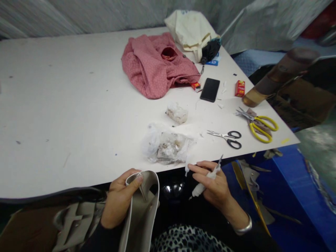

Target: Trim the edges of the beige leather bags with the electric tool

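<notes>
My left hand grips the rim of a beige leather-like bag, its thumb inside the open top and its fingers outside. The bag stands upright in front of my body, its lower end cut off by the picture edge. In my right hand is a slim tool wrapped in white, with a grey metal point at its upper end and a thin tip at the lower one. A small white piece shows at my fingertip by the table edge; whether I hold it, I cannot tell. Just beyond lies a crumpled plastic wrapping with dirty, whitish stuff in it.
On the white table lie a whitish block, black-handled scissors, yellow-handled scissors, a phone, a red box, a bottle, pink cloth and a cream bag. Below right stands a blue bin.
</notes>
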A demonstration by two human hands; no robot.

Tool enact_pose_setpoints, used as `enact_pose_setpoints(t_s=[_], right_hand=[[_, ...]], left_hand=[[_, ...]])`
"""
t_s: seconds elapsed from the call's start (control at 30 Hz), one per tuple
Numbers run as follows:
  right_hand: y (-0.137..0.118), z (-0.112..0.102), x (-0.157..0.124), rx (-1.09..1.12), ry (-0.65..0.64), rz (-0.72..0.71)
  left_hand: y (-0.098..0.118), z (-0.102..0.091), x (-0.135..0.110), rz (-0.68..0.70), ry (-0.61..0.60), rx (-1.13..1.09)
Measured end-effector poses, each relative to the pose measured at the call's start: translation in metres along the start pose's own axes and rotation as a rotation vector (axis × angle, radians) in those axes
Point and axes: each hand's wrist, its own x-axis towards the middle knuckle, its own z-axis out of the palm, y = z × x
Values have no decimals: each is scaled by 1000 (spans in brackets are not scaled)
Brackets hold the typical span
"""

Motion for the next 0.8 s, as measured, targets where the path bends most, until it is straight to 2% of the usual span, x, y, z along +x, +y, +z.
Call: enact_pose_setpoints(t_s=[0.13, 0.27, 0.33, 0.47, 0.53, 0.6, 0.7, 0.8], right_hand=[[2, 5, -4, -82, -122, -19], [8, 11, 1, -69, -191, -25], [13, 14, 5, -44, -159, -41], [21, 18, 10, -17, 2, -79], [22, 20, 13, -18, 55, -55], [23, 22, 18, 15, 124, 35], [25, 25, 29, 89, 286, 294], [29, 28, 42, 130, 338, 535]], left_hand=[[3, 3, -1, -38, 24, -76], [6, 5, -1, -37, 13, -102], [5, 5, 0, -39, 16, -108], [6, 5, 0, -60, 9, -104], [8, 5, -1, -67, 10, -100], [9, 6, -1, -60, 16, -87], [7, 5, -1, -31, 19, -61], [5, 4, 0, -21, 12, -50]])
